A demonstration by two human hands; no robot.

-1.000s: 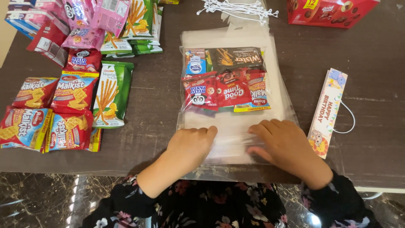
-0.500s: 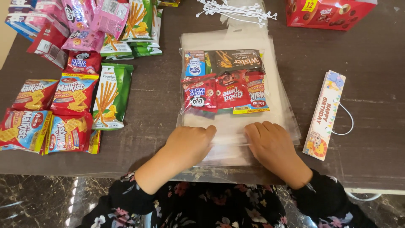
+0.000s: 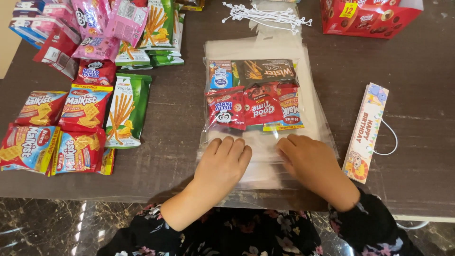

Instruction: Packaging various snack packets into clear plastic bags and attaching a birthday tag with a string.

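Both hands, left hand [image 3: 222, 163] and right hand [image 3: 310, 163], lie flat and released, pressing the clear plastic snack-filled bag [image 3: 258, 102] at centre frame; even, outward smoothing seems best.

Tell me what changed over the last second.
Both hands slid up the clear bag toward the snack packets: left hand flattened out, right hand edged inward. Nothing grasped or released. Packets inside, snack piles and birthday tag stayed put.
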